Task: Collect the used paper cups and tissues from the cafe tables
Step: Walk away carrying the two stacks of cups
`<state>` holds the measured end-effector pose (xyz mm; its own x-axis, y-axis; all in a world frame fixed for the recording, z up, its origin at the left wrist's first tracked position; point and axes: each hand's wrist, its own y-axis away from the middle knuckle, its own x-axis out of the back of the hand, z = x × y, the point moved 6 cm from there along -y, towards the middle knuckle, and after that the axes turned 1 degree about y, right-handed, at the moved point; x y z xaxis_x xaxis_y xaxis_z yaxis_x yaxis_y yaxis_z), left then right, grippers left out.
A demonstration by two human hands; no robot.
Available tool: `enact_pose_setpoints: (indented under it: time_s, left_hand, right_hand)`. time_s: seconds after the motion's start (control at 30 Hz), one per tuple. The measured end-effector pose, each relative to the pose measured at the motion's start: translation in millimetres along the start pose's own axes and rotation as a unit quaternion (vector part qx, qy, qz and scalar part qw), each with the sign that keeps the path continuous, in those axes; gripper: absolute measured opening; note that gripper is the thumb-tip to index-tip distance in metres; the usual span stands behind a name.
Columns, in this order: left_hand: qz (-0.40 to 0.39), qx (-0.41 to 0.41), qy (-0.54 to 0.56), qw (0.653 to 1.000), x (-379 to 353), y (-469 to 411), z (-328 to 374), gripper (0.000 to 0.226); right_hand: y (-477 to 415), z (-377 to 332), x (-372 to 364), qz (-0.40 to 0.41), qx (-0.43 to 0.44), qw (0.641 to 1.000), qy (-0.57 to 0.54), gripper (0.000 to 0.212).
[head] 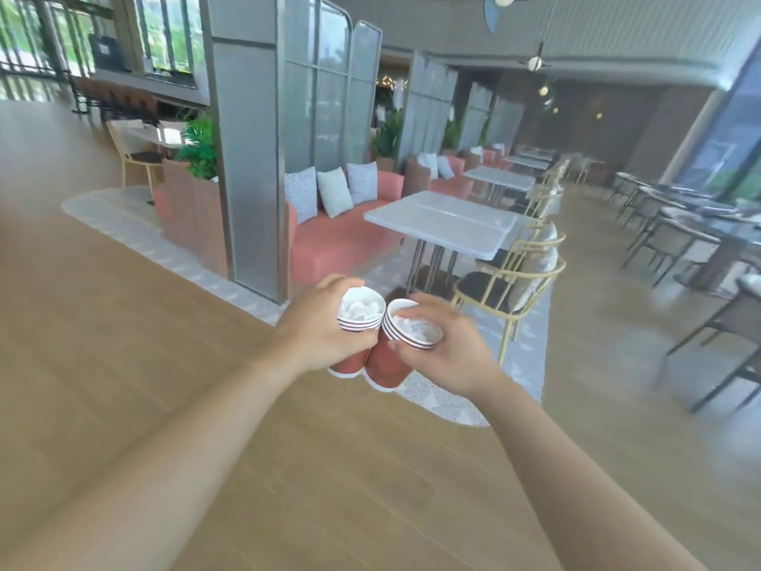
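In left hand (321,331), cup stack (359,324) mouth-up; right stack (387,360) tilts rightward.

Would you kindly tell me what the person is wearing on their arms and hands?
Nothing that shows. The left forearm and right forearm are bare to the picture's lower edge, no sleeve in view. The left hand and right hand wear no gloves; no watch, bracelet or ring is visible.

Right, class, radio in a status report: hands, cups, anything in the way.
Left hand grips left stack, right hand grips right stack. Tissue in both, stacks touching. White table ahead, chairs alongside.
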<state>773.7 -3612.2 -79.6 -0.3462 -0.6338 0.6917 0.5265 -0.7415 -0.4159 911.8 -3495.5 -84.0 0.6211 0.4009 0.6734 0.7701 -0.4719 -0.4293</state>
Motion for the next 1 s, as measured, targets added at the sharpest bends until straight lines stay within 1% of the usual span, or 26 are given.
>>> enact_pose_setpoints:
  time_s: [0.1, 0.2, 0.33, 0.4, 0.53, 0.77, 0.9, 1.0]
  left_hand:
    - [-0.007, -0.043, -0.009, 0.999, 0, -30, -10, 0.07]
    - [-0.023, -0.072, -0.012, 0.997, 5, -54, -27, 0.071]
    - [-0.032, -0.082, -0.011, 0.996, 22, -79, -63, 0.074]
    - [-0.031, -0.074, -0.016, 0.997, 34, -87, -90, 0.074]
    - [-0.023, -0.03, -0.03, 0.999, 67, -95, -155, 0.073]
    - [0.03, 0.064, -0.086, 0.994, 149, -103, -280, 0.072]
    - [0.057, 0.118, -0.117, 0.984, 197, -103, -358, 0.071]
    - [0.089, 0.168, -0.139, 0.972, 231, -105, -421, 0.074]
  right_hand:
    - [-20, 0, -2, 0.028, -0.007, 1.0, 0.003, 0.033]
    - [-41, -4, -14, 0.052, -0.012, 0.998, 0.017, 0.033]
    - [-75, -10, -43, 0.065, -0.015, 0.997, 0.033, 0.033]
    - [-95, -15, -67, 0.05, -0.008, 0.998, 0.025, 0.033]
    - [-141, -34, -129, 0.003, 0.015, 1.0, -0.004, 0.032]
    - [-237, -82, -260, -0.073, 0.08, 0.993, -0.049, 0.038]
    - [-294, -111, -345, -0.12, 0.133, 0.979, -0.095, 0.038]
    - [-341, -132, -412, -0.167, 0.162, 0.963, -0.132, 0.043]
